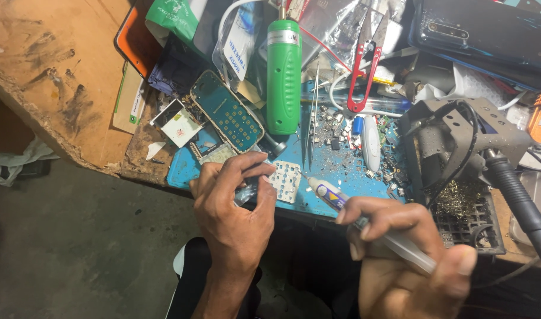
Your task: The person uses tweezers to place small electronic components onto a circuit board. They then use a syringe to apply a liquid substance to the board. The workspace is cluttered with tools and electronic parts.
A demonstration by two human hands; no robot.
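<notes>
Green circuit board (228,112) lies far left on the blue mat (182,171). Left hand (232,204) is pinched around a small phone part (247,192), just beside a white keypad sheet (285,180). Green canister (283,74) stands behind. Right hand (400,248) is clamped on a syringe-like tube (341,204), tip near the part. Grey stand (459,142) at right.

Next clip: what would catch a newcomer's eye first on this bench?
Probably the green cylinder standing out at top centre of the cluttered blue mat, with red-handled snips to its right. Below, the left hand pinches a small part while the right hand holds a syringe, tip aimed at it.
</notes>
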